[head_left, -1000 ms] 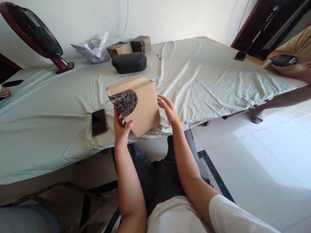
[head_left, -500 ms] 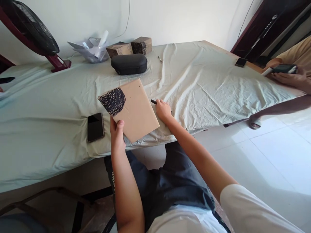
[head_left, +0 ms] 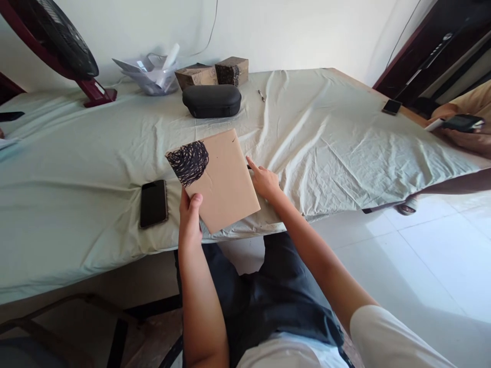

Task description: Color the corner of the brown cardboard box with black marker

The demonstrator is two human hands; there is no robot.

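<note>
My left hand (head_left: 191,217) grips the lower left edge of a brown cardboard box (head_left: 226,184), thumb on its upper face. Dense black scribble (head_left: 190,162) covers the top left corner of that face, and a small black tick marks the top right. How deep the box is, I cannot tell. Just off its right edge, my right hand (head_left: 265,181) is closed round a black pen (head_left: 249,166), index finger stretched forward. Most of the pen is hidden by the fingers. A black phone (head_left: 153,203) lies on the cloth left of my left hand.
A black zip case (head_left: 211,101) sits behind the box, with two scribbled cardboard boxes (head_left: 232,70) and a clear plastic basket (head_left: 155,76) beyond. A fan (head_left: 95,92) stands far left. At right, another person's hands (head_left: 466,135) hold a dark device near a second phone (head_left: 392,107).
The view has shifted slightly, moving everything a little rightward. My right index finger has stretched out along the pen, which now shows less. My left hand keeps its hold on the box.
</note>
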